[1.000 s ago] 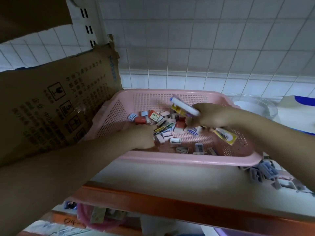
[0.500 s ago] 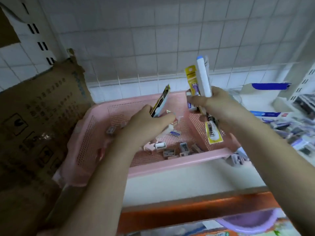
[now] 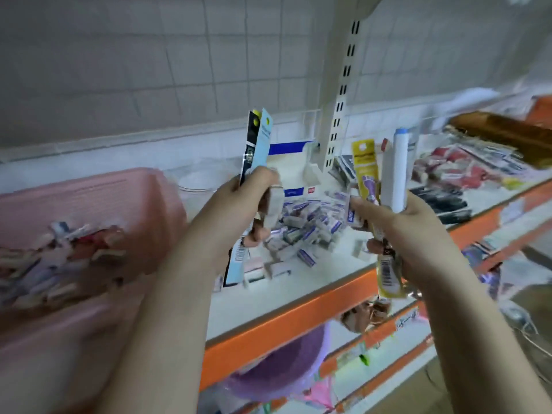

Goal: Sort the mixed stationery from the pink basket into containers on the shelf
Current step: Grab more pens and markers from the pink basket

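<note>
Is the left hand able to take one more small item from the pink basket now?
Probably not easily. The left hand is raised above the shelf, to the right of the pink basket, and its fingers already grip the light blue and black packets. Nothing blocks the way, but the grip is full.

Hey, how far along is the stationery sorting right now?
Partly done. A pile of small boxed items already lies on the shelf. In hand: the left hand holds flat carded packs; the right hand holds a yellow pack and a white tube. Left: the pink basket has many small items inside.
</note>
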Demonstrator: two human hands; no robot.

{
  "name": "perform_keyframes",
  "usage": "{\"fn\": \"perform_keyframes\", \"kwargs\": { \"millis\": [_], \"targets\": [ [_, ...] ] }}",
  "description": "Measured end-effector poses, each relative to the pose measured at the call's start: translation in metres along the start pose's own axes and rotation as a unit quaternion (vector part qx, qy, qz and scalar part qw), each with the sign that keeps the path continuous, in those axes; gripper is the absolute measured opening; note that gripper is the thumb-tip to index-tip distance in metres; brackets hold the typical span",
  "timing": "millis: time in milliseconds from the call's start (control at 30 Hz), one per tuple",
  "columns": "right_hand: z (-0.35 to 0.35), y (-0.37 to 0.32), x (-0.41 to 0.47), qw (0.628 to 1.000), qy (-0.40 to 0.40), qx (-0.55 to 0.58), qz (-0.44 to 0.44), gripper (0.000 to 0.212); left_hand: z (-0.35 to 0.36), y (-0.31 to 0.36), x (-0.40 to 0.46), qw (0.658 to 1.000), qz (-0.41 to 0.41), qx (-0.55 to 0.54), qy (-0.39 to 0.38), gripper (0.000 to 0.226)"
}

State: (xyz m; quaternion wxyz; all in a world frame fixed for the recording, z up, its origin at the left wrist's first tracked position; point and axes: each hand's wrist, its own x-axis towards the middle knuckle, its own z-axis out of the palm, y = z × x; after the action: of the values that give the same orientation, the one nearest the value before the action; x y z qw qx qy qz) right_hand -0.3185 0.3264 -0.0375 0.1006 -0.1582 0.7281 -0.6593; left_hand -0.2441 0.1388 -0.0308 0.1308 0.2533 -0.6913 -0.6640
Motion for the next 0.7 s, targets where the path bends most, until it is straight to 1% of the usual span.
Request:
{"fn": "perform_keyframes", "kwargs": {
  "millis": [67, 167, 200, 267, 300, 367, 467, 567, 633, 700],
  "targets": [
    [-0.018, 0.013, 0.02, 0.999, -0.029, -0.038, -0.001, 0.02, 0.028, -0.006, 0.008, 0.999, -0.023, -0.011, 0.03, 0.024],
    [-0.025, 0.025, 0.055, 0.99, -0.102, -0.101, -0.016, 0.023, 0.057, -0.015, 0.002, 0.988, -0.041, 0.049, 0.141, 0.037],
    [-0.021, 0.026, 0.067, 0.984, -0.128, -0.12, -0.028, 0.023, 0.064, -0.021, -0.005, 0.985, -0.035, 0.059, 0.158, 0.039],
    [-0.011, 0.026, 0.089, 0.973, -0.171, -0.149, -0.051, 0.023, 0.072, -0.031, -0.021, 0.981, -0.017, 0.071, 0.178, 0.036],
    [-0.006, 0.026, 0.098, 0.967, -0.187, -0.161, -0.057, 0.02, 0.072, -0.034, -0.026, 0.976, -0.009, 0.086, 0.201, 0.034],
    [0.003, 0.026, 0.112, 0.96, -0.205, -0.182, -0.059, 0.016, 0.071, -0.039, -0.029, 0.958, 0.008, 0.135, 0.252, 0.037],
    [0.008, 0.029, 0.124, 0.952, -0.235, -0.188, -0.049, 0.015, 0.071, -0.038, -0.029, 0.943, 0.013, 0.195, 0.269, 0.041],
    [0.006, 0.027, 0.127, 0.941, -0.258, -0.213, -0.043, 0.015, 0.073, -0.036, -0.028, 0.944, 0.014, 0.199, 0.263, 0.037],
    [0.003, 0.022, 0.129, 0.944, -0.242, -0.219, -0.053, 0.017, 0.073, -0.032, -0.026, 0.945, 0.014, 0.187, 0.269, 0.034],
    [-0.002, 0.02, 0.131, 0.956, -0.221, -0.184, -0.053, 0.014, 0.072, -0.03, -0.026, 0.943, 0.011, 0.187, 0.277, 0.03]
  ]
}}
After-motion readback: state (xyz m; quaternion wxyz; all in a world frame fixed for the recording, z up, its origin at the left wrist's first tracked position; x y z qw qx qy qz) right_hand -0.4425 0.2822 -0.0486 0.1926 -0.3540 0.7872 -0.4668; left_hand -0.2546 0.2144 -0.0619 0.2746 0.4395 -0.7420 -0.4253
